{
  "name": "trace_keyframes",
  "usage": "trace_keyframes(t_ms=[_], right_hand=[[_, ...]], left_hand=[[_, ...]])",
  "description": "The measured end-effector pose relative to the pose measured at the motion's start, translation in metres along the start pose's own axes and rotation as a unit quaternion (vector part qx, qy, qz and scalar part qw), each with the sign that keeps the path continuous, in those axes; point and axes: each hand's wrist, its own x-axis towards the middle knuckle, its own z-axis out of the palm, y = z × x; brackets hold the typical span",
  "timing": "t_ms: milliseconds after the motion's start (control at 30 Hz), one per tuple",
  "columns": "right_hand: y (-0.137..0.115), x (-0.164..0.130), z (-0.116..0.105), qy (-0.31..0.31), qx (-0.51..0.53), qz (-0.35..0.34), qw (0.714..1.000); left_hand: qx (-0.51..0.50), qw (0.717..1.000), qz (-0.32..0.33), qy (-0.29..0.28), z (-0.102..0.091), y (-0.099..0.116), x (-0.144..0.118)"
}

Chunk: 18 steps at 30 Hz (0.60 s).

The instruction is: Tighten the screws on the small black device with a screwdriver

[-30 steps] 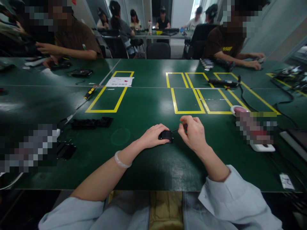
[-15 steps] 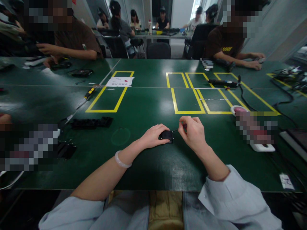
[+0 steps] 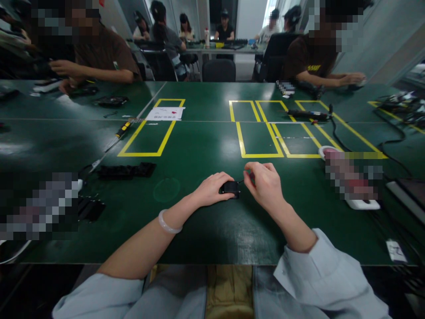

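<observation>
A small black part (image 3: pixel 230 188) lies on the green table (image 3: pixel 206 150) in front of me. My left hand (image 3: pixel 210 189) covers its left side and presses it to the surface. My right hand (image 3: pixel 264 186) is closed around a thin tool (image 3: pixel 241 181) with a reddish handle. The tool's dark tip touches the top right of the black part. Most of the tool is hidden in my fingers.
Black parts (image 3: pixel 126 170) lie to the left, with more (image 3: pixel 91 208) nearer the edge. A yellow-handled screwdriver (image 3: pixel 123 129) lies by yellow taped boxes (image 3: pixel 149 137). A white device (image 3: pixel 361 204) and cables (image 3: pixel 388 146) are at right. Other people work across the table.
My right hand has shifted slightly to the left, toward the black part. My left hand and the part have stayed put.
</observation>
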Motion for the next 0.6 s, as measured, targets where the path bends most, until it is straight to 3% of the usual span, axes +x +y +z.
trace_keyframes(t_ms=[600], right_hand=[[-0.0003, 0.001, -0.0025, -0.002, 0.003, 0.013, 1.0]], left_hand=[[0.008, 1.0, -0.001, -0.001, 0.0016, -0.0017, -0.0003]])
